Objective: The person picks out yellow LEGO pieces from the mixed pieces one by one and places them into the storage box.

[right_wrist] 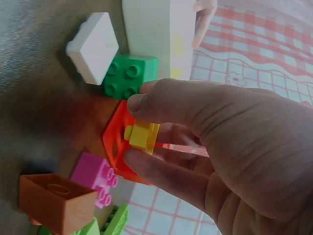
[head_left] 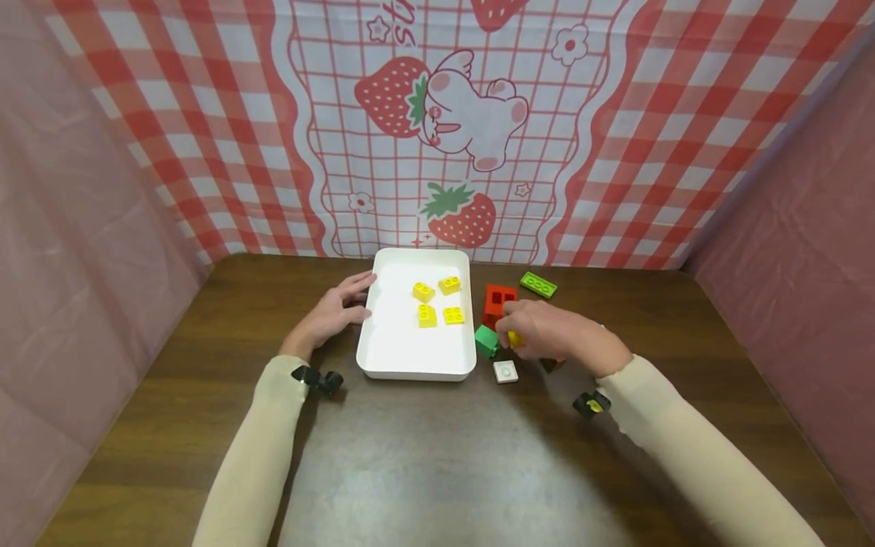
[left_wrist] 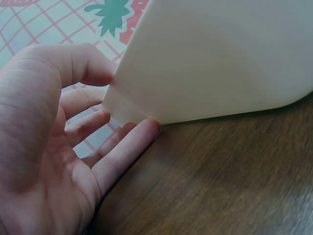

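My left hand rests its extended fingertips against the left side of a white tray. Seen from the left wrist, the fingers touch the outer wall of the tray without curling round it. Right of the tray, my right hand pinches a small yellow toy brick between thumb and fingers. Just behind that brick is a red block with openings. A green brick stands close to the thumb. Inside the tray lie several yellow bricks, one of them a square brick.
A white square piece lies near the tray's front right corner. A light green flat brick is at the back. From the right wrist, a magenta brick and a brown brick show. A checked cloth hangs behind the table.
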Demonstrator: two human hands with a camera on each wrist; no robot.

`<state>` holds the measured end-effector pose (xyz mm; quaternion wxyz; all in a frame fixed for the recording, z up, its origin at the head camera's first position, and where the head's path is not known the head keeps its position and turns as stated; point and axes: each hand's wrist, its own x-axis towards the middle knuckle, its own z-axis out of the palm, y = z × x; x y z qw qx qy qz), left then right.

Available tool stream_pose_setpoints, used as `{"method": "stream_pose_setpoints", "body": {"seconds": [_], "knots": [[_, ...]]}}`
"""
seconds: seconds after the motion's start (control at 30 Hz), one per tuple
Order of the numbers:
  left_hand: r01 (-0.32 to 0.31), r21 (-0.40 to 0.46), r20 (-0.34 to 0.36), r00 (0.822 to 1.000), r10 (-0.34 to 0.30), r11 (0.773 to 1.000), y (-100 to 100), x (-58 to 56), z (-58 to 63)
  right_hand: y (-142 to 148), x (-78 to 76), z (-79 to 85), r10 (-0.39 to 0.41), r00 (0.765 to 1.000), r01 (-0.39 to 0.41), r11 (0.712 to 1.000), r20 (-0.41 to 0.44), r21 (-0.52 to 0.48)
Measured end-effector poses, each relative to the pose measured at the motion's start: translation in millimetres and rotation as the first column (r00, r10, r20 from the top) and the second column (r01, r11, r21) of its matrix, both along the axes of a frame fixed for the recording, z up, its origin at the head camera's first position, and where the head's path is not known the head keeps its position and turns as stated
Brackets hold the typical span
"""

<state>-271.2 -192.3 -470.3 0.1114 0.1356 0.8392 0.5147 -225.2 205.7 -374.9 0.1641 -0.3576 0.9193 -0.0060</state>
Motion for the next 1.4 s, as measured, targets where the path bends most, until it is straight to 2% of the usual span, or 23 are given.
{"method": "stream_pose_setpoints", "body": {"seconds": [0.23,0.53,0.77,1.0,1.4], "knots": [[0.002,0.004,0.004,1.000,-0.002,1.000,1,0.2,1.0,-2,-1.4,7.5,0.026,0.999,-0.026,1.000,-0.044,-0.012],[0.012,-0.015,-0.026,1.000,-0.012,1.000,0,-1.0,0.4,-7,-2.8,18.1,0.049,0.996,-0.050,0.999,-0.075,-0.014],[0.009,-0.005,-0.010,1.000,-0.009,1.000,0,-0.9,1.6,-10,-6.2,27.6,0.012,0.997,-0.013,1.000,-0.080,-0.016],[0.006,0.000,-0.002,1.000,-0.006,1.000,0,-0.8,0.6,-13,-7.1,27.2,0.004,0.999,-0.005,1.000,-0.054,-0.016],[0.010,-0.010,-0.009,1.000,-0.010,1.000,1,-0.2,1.0,-26,-7.6,27.2,0.056,0.994,-0.061,0.997,-0.093,-0.054]]}}
